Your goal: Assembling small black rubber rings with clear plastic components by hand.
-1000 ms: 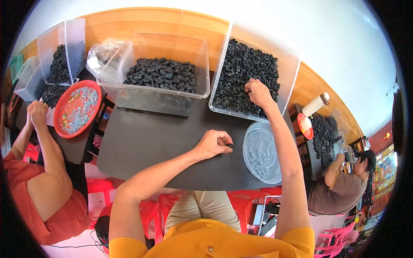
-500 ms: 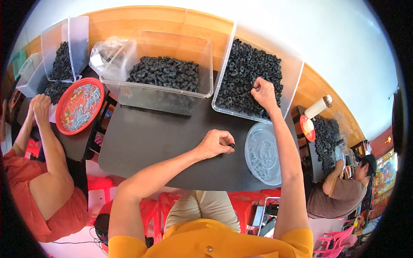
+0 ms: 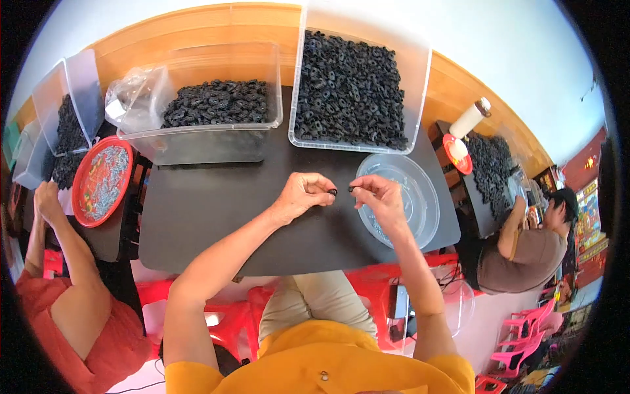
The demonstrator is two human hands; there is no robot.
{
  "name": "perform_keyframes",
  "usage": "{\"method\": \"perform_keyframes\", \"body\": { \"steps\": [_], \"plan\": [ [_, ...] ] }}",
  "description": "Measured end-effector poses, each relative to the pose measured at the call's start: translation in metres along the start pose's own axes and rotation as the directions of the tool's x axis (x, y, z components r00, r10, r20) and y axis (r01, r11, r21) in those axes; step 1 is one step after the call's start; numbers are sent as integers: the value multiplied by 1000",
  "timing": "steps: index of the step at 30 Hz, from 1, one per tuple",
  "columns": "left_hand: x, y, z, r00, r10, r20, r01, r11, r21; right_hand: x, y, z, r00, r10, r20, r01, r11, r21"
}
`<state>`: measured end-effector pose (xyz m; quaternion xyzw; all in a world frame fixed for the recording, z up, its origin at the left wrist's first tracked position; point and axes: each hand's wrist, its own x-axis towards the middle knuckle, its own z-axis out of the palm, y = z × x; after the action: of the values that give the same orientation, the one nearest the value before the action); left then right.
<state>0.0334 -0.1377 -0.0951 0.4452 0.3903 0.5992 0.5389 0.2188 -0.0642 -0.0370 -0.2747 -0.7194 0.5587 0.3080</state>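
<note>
Black table [image 3: 216,210], clear bins [image 3: 197,141], round bowl [image 3: 423,203]

Bright, even daylight, sharp at centre.
We see soft shadows on the counter [image 3: 216,210], and strong fisheye bending with black corners.

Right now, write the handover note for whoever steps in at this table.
Left hand: pinching a small black ring at its fingertips.
Right hand: pinching another small black piece, facing the left, over the black table.
Clear round bowl sits under the right hand.
Two clear bins of black rings: the right bin and the left bin, both at the far edge.
Done: one piece in each grip. Left: both bins remain heaped.
</note>
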Motion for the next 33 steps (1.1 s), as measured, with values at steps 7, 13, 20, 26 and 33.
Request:
{"method": "perform_keyframes", "body": {
  "steps": [7,13,20,26,33],
  "plan": [
    [-1,-1,1,998,17,57,-23,993,116,-17,7,18,995,-2,-102,-1,1000,-30],
    [-4,1,6,996,21,82,-32,989,145,-20,4,21,995,-20,-94,5,986,-165],
    [-8,5,9,999,4,45,-11,988,153,-22,-3,28,967,-235,-95,157,850,-503],
    [-7,1,11,999,-21,38,10,962,271,-17,-5,25,982,-185,-29,138,818,-558],
    [-9,-2,14,995,95,-22,-80,921,381,-16,-1,39,945,-324,35,230,589,-775]
  ]
}}
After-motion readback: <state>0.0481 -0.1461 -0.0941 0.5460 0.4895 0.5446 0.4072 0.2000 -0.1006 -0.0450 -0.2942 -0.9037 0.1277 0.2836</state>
